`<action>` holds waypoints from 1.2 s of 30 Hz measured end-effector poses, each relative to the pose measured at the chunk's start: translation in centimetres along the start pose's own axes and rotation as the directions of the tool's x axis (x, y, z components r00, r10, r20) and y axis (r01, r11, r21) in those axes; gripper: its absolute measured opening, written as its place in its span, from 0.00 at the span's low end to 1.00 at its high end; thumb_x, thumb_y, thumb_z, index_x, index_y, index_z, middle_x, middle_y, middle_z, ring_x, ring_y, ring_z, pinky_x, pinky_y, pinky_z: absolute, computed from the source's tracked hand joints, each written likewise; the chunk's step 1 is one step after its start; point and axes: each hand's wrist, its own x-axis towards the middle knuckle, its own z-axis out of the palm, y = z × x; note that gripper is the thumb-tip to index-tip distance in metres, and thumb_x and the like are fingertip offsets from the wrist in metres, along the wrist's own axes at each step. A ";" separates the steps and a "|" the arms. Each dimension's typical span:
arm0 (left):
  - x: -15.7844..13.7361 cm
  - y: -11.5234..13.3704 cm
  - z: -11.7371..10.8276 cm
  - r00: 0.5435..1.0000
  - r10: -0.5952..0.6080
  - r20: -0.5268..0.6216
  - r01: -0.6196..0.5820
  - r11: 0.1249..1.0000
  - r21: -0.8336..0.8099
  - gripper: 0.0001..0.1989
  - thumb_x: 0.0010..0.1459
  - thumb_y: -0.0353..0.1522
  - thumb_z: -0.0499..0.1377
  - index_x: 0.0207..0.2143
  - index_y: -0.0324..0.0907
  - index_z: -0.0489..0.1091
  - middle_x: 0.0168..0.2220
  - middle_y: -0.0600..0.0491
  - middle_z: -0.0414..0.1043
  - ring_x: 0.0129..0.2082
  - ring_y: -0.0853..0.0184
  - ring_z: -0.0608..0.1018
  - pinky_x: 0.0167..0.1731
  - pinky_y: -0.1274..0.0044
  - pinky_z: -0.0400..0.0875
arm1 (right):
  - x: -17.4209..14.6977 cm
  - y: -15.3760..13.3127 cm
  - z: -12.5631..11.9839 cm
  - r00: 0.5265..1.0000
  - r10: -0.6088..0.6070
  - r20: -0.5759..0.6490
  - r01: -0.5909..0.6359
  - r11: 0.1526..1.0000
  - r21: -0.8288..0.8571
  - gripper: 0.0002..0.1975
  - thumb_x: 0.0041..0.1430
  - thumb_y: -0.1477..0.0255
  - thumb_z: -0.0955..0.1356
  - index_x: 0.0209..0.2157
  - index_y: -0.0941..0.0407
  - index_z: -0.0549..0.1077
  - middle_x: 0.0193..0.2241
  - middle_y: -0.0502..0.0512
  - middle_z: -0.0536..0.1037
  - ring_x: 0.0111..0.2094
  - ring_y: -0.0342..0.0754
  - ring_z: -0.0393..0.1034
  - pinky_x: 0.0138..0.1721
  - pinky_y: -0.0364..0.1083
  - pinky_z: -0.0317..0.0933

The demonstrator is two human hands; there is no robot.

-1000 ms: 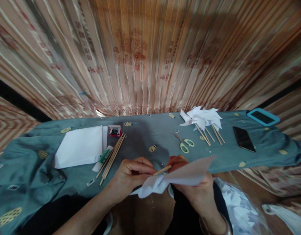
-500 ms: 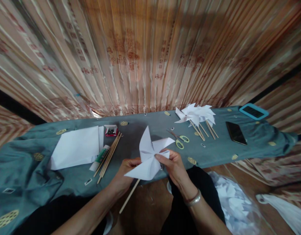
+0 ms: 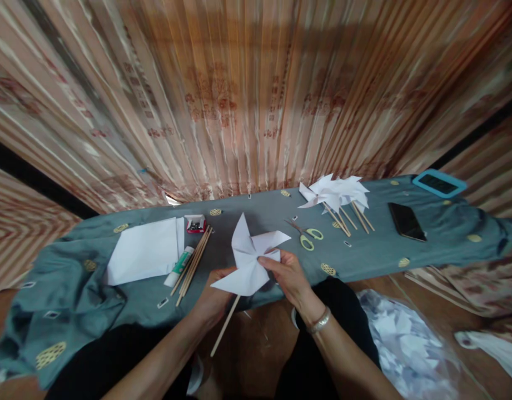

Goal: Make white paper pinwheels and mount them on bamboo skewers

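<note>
A white paper pinwheel (image 3: 248, 261) on a thin wooden stick (image 3: 225, 326) is held up between my hands, above the table's front edge. My right hand (image 3: 291, 276) is closed on it, thumb pressed at the centre of the blades. Behind the lower-left blade, my left hand (image 3: 216, 291) grips the pinwheel, its fingers mostly hidden by the paper. Green-handled scissors (image 3: 308, 236) lie just beyond my right hand. To the left of my left hand rest several loose wooden sticks (image 3: 193, 266) and a glue stick (image 3: 180, 266).
A stack of white paper (image 3: 143, 253) and a small red box of dark pins (image 3: 195, 224) sit on the cloth-covered table (image 3: 264, 211). Several pinwheels (image 3: 337, 194), a phone (image 3: 407, 221) and a blue-framed device (image 3: 439, 183) lie right. A plastic bag of paper pieces (image 3: 406, 344) stands on the floor.
The view has shifted slightly. My hands still hold the pinwheel in nearly the same pose, with the right thumb staying at its centre.
</note>
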 end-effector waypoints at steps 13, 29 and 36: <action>-0.9 -0.9 0.5 0.995 0.101 0.007 -0.101 0.995 0.016 0.15 0.36 0.39 0.73 0.25 0.38 0.80 0.18 0.53 0.75 0.21 0.66 0.75 0.26 0.76 0.69 | -0.8 -0.3 -0.2 0.996 0.013 0.089 -0.011 1.000 -0.027 0.14 0.36 0.66 0.79 0.22 0.58 0.76 0.21 0.46 0.75 0.23 0.39 0.64 0.29 0.41 0.56; -0.5 -1.1 -1.4 0.984 0.179 0.001 -0.177 0.970 0.168 0.11 0.36 0.38 0.71 0.21 0.40 0.80 0.28 0.49 0.78 0.27 0.63 0.76 0.33 0.73 0.70 | -0.3 1.4 0.2 0.996 0.077 0.052 -0.076 0.996 -0.039 0.14 0.34 0.66 0.79 0.21 0.57 0.76 0.22 0.47 0.77 0.24 0.40 0.65 0.32 0.42 0.58; -0.3 -1.3 -2.0 0.983 0.183 -0.019 -0.176 0.964 0.200 0.11 0.35 0.37 0.71 0.22 0.40 0.81 0.29 0.48 0.78 0.30 0.61 0.76 0.34 0.74 0.69 | -0.2 1.6 0.3 0.996 0.082 0.023 -0.080 0.995 -0.056 0.14 0.33 0.66 0.80 0.22 0.57 0.76 0.22 0.47 0.77 0.24 0.41 0.65 0.31 0.42 0.59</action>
